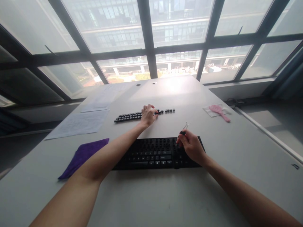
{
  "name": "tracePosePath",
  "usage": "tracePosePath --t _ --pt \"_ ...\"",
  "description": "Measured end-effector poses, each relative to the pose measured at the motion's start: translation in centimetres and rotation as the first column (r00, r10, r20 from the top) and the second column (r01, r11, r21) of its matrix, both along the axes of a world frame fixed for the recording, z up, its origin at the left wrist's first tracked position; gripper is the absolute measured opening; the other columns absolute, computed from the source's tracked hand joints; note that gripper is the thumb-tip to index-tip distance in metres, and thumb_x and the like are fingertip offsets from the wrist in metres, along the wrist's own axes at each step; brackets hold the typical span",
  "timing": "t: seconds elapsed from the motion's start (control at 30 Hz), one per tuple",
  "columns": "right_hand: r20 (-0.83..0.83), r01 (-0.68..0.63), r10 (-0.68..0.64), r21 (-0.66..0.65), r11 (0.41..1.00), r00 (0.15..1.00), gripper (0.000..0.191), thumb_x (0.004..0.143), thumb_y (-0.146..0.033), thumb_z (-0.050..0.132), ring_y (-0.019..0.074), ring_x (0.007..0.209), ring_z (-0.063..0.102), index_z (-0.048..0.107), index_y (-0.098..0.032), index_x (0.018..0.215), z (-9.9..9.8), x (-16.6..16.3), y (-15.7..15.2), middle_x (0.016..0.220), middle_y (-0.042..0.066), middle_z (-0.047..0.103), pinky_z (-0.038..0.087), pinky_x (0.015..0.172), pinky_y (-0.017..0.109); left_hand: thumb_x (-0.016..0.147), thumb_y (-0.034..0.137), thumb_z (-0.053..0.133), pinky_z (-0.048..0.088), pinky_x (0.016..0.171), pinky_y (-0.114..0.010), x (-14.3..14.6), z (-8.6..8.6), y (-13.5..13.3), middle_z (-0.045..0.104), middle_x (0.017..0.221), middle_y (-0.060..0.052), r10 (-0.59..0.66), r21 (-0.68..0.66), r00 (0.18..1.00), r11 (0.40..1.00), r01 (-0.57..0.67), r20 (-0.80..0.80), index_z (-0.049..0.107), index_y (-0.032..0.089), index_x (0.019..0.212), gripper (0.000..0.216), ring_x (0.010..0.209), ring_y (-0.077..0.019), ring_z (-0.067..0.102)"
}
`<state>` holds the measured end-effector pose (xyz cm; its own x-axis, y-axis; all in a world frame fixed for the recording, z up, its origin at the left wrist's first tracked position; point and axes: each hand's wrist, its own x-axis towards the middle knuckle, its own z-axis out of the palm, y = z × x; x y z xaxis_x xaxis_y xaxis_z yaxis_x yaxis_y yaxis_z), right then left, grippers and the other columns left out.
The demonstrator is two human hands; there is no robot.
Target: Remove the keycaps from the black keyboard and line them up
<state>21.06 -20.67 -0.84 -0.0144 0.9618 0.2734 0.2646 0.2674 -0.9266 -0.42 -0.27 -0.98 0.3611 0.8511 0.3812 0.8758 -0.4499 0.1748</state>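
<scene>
A black keyboard [142, 157] lies on a white table [146, 195], its long side towards the person, and many keys in its upper rows are bare of their caps while the rows nearest the person carry theirs. Beyond it, a little apart, a block of loose black keycaps [127, 117] sits on the tabletop in neat rows, trailing off at the right into a thin line of single caps. The left hand [148, 116] reaches across the keyboard's left part to these caps, with its fingers bent downwards over them and the thumb set off to the right; the fingertips are hidden, so I cannot tell whether they pinch a cap. The right hand [191, 145] is above the right part of the keyboard, its thumb and fingers closed around a small wire tool [186, 125], whose two thin prongs point up and away from the person. A purple cloth [85, 154] lies flat to the left of the keyboard, partly behind the left forearm, and paper sheets [78, 123] lie further back on that side. Near the table's right edge, a pink paddle-shaped item [220, 113] rests on a pale wrapper [208, 111]. Large windows [177, 31] rise behind the table.
</scene>
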Motion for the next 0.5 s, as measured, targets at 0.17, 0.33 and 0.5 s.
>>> tracePosePath --t 0.17,0.33,0.5 --pt "0.001 -0.005 0.005 0.000 1.000 1.000 0.023 0.098 -0.035 0.049 0.0157 0.059 0.058 0.053 -0.022 0.080 -0.03 0.00 0.00 0.072 0.001 0.066 0.046 0.060 0.028 0.084 0.025 0.070 0.037 0.091 -0.044 -0.12 -0.34 -0.07 0.051 0.125 -0.009 -0.021 0.040 1.000 0.999 0.021 0.001 0.074 0.023 0.097 0.014 0.114 -0.0305 0.040" --pt "-0.007 0.002 -0.002 0.002 1.000 1.000 0.024 0.098 -0.036 0.050 0.0155 0.059 0.057 0.053 -0.022 0.080 -0.06 -0.07 0.06 0.072 0.001 0.065 0.045 0.059 0.028 0.084 0.026 0.069 0.038 0.092 -0.044 -0.15 -0.46 -0.02 0.052 0.123 -0.009 -0.014 0.044 1.000 0.999 0.014 -0.003 0.074 0.024 0.096 0.013 0.114 -0.0308 0.041" --pt "-0.017 -0.005 0.005 0.000 1.000 1.000 0.024 0.098 -0.036 0.050 0.0154 0.058 0.057 0.052 -0.022 0.079 0.12 -0.08 -0.02 0.071 0.001 0.065 0.045 0.059 0.028 0.083 0.026 0.071 0.039 0.092 -0.044 -0.12 -0.50 -0.09 0.053 0.122 -0.009 -0.008 0.063 1.000 0.998 0.008 0.002 0.073 0.024 0.099 0.016 0.112 -0.0306 0.043"
